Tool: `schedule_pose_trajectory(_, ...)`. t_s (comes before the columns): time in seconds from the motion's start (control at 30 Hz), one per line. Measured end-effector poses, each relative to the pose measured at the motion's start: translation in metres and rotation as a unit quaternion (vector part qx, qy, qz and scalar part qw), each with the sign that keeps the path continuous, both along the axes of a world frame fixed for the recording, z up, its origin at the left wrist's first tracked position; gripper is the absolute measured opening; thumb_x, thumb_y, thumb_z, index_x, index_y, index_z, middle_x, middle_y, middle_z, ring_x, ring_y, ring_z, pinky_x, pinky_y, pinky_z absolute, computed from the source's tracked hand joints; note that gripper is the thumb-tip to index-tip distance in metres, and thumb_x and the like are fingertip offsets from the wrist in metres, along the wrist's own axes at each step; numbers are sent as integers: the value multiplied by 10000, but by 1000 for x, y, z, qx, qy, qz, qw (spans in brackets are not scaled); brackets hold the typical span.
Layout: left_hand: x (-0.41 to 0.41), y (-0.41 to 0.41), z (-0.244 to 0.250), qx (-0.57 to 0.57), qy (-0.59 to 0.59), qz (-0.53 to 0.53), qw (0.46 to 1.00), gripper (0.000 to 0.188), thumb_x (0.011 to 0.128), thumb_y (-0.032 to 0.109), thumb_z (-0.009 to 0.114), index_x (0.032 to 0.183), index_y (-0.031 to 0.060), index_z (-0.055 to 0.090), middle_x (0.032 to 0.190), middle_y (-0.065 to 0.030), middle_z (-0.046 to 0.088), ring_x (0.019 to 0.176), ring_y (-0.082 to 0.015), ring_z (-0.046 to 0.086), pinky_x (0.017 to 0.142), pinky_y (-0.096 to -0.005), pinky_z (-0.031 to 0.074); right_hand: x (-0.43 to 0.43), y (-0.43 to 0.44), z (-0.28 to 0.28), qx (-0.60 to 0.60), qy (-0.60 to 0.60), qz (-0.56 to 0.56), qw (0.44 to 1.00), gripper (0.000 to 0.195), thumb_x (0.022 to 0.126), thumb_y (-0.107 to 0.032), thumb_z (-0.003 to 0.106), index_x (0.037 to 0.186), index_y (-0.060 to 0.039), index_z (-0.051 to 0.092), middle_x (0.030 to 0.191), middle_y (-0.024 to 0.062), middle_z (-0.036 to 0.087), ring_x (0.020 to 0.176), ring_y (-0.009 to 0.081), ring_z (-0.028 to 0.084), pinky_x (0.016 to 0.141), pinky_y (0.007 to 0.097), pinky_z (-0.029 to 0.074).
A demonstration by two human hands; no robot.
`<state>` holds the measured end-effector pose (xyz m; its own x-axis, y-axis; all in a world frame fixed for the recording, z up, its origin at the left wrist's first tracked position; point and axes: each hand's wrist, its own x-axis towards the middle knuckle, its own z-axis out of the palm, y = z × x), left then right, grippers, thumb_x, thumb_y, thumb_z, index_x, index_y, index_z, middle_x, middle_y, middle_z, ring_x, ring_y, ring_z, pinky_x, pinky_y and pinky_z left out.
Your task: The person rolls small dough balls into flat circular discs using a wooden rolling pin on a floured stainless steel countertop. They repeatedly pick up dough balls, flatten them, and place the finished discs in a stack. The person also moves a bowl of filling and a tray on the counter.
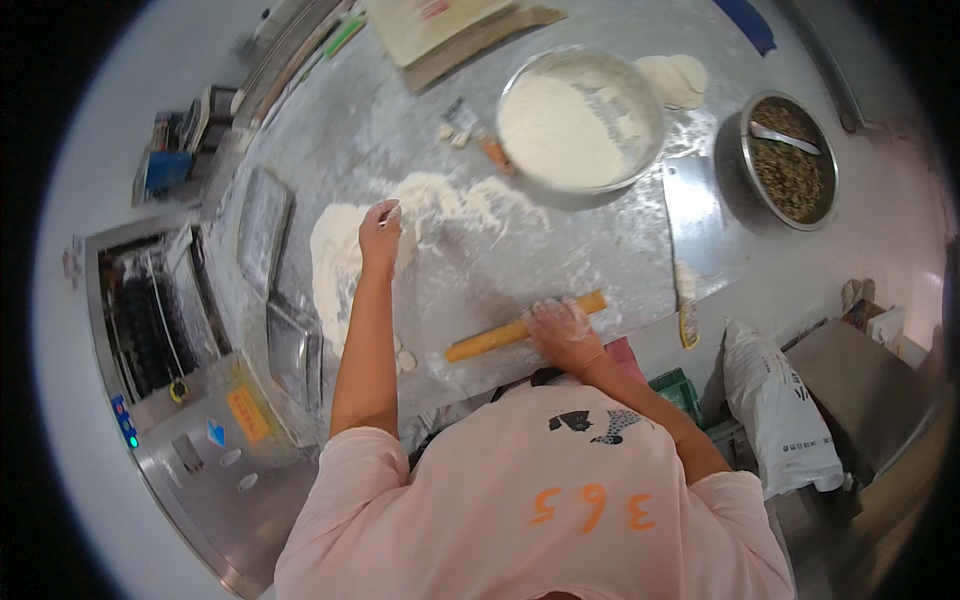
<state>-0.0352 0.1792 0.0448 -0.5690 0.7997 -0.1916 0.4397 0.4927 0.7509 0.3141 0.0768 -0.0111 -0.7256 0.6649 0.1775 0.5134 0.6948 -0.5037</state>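
My right hand [561, 330] lies over a wooden rolling pin [487, 342] near the front edge of a floured metal worktable [480, 277]. Further left, my left hand [384, 219] hangs over or beside a spread of white flour [337, 232] with its fingers curled; whether it holds something small cannot be told. Small pale dough pieces [406, 361] lie by my left forearm. Beyond my hands stands a large metal bowl [504, 135] of flour, with flattened pale dough [679, 81] behind its right side.
At right are a bowl of chopped filling [834, 180] with a spoon, a metal sheet [694, 217] and a yellow-handled tool [688, 326]. Metal trays [262, 232] stand at left, beside a steel machine [202, 465]. A white sack [780, 412] stands at lower right.
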Motion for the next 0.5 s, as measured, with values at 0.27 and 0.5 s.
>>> schedule_pose_trajectory(0.27,-30,-48,-56,-48,224,-95,969,291,771,137,681,1049,56,659,925,-120,638,905,-295,594,825,-381,485,-3,-3,11,-2,-59,-13,998,475,832,-349,635,1241,-122,554,1212,83,553,1180,251,497,1041,472,329)
schedule_pose_trajectory(0.5,-22,-40,-42,-144,153,-126,970,303,757,167,713,1018,62,601,1014,-118,618,949,-276,593,810,-381,480,-18,0,21,15,-50,-33,998,394,797,-363,668,1084,-101,598,1155,91,564,1120,252,524,1011,526,329)
